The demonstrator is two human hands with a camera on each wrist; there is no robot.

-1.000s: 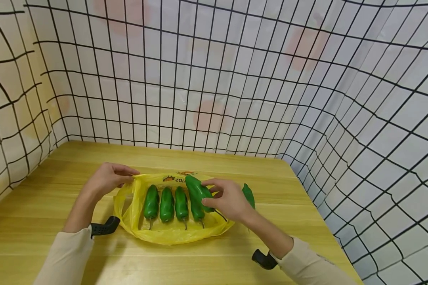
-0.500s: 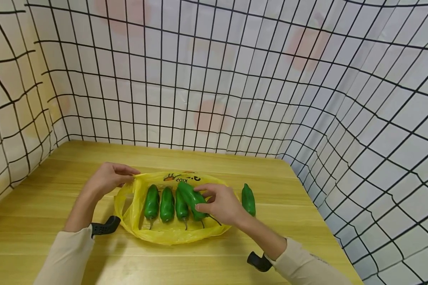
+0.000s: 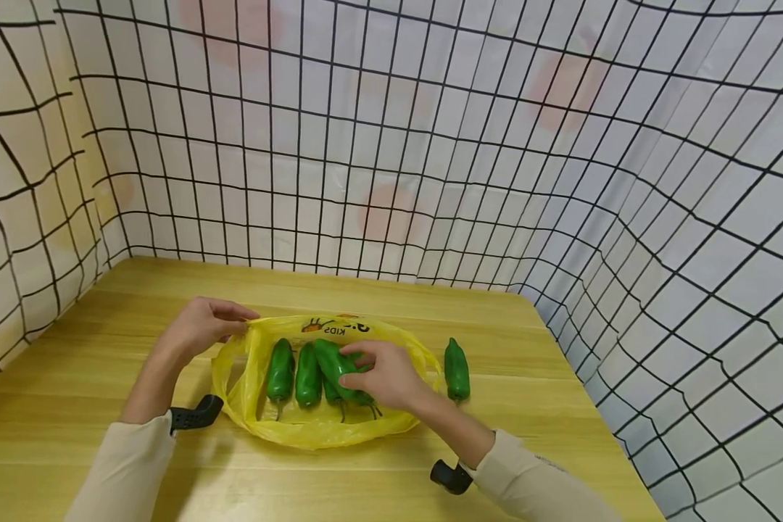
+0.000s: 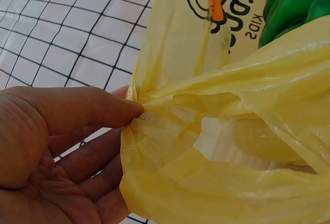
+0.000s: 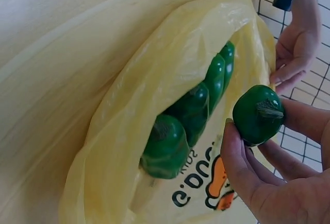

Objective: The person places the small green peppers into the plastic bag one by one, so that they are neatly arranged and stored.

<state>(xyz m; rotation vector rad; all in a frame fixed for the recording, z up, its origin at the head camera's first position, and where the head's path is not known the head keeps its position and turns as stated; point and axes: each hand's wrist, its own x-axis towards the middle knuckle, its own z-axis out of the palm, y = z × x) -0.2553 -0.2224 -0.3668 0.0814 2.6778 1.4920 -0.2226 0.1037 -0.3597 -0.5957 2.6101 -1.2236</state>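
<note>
A yellow plastic bag lies spread with its mouth up on the wooden table. My left hand pinches the bag's rim near a handle loop at the left; thumb and finger squeeze the film in the left wrist view. Between the thumb and fingers of my right hand is a green pepper, held over the bag's mouth. Inside, several more green peppers lie side by side, stems toward me. The held one partly covers those at the right of the row.
One more green pepper lies on the table to the right of the bag. White walls with a black grid stand behind and at both sides. Black wrist-worn devices jut from both sleeves.
My right hand has moved left across the bag with the pepper, which now overlaps the middle of the row. The left hand stays at the rim.
</note>
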